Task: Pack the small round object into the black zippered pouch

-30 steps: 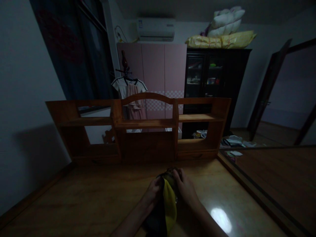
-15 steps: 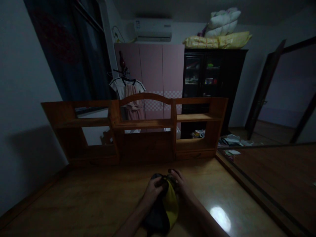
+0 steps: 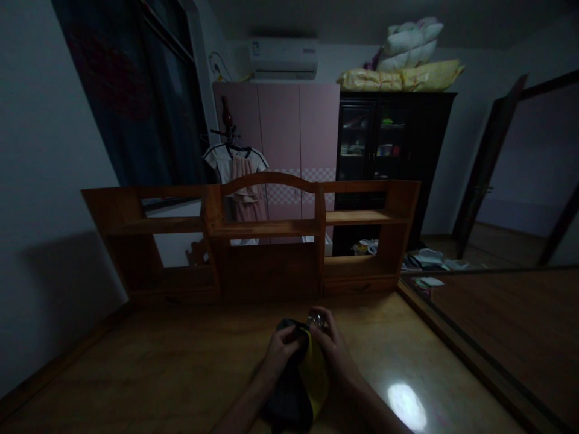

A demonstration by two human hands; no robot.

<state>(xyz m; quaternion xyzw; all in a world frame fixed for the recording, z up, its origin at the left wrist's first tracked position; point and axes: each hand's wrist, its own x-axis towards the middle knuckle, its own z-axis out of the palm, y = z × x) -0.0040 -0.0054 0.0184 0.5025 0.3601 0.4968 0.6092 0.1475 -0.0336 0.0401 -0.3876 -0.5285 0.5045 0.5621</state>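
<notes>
One black-and-yellow pouch (image 3: pixel 316 381) is over the desk (image 3: pixel 149 361). Left hand (image 3: pixel 277 357) grips its upper edge; right hand (image 3: pixel 336 349) pinches a small shiny object (image 3: pixel 315 317), identity unclear, at the pouch's top.

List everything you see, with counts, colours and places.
Pouch: 1, black and yellow, bottom centre
Small item: 1, shiny, by the pouch's top
Wooden surface: 1, tan, foreground
Shelf unit: 1, brown, across the middle
Curtain: 1, dark blue, upper left
Clothes stand: 1, reddish-brown, behind shelf unit
White top: 1, white, on stand
Pink garment: 1, pink, on stand
Wardrobe: 1, pink, back
Air conditioner: 1, white, above wardrobe
Cabinet: 1, black, right of wardrobe
Yellow bundle: 1, yellow, on cabinet
White bundle: 1, white, on yellow bundle
Door: 1, dark, right
Left hand: 1, bare, holding pouch
Right hand: 1, bare, holding small item
</notes>
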